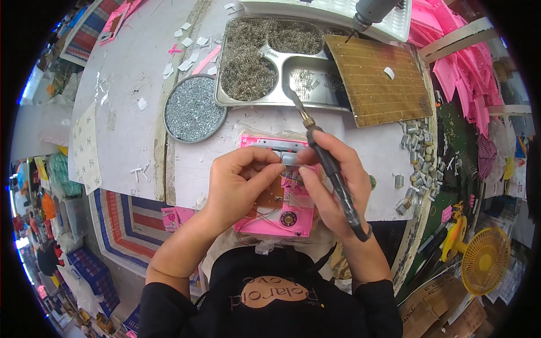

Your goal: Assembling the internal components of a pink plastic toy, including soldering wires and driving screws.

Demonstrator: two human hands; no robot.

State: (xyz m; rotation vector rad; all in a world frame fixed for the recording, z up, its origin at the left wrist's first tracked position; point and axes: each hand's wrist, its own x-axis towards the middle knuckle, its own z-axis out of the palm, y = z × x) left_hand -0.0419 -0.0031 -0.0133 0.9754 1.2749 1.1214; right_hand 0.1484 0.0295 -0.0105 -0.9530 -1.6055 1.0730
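A pink plastic housing [248,225] lies in front of me, with thin wires, a brown board [269,197], a small round black part [288,218] and a grey metal piece [290,159] across its far part. My left hand [242,180] is closed in a pinch over the metal piece; whatever sits between its fingertips is too small to name. Resting in the grip of my right hand [341,186] is a soldering iron [327,160], its tip pointing away over the steel tray. The right thumb and fingers also reach the metal piece's right end.
Beyond the housing are a round dish of small screws [196,110] and a steel tray [256,103] of springs. A brown board [383,84] overlaps the tray, below an electric screwdriver [369,14]. Small metal motors [414,146] line the right edge; a yellow fan [484,261] stands beyond.
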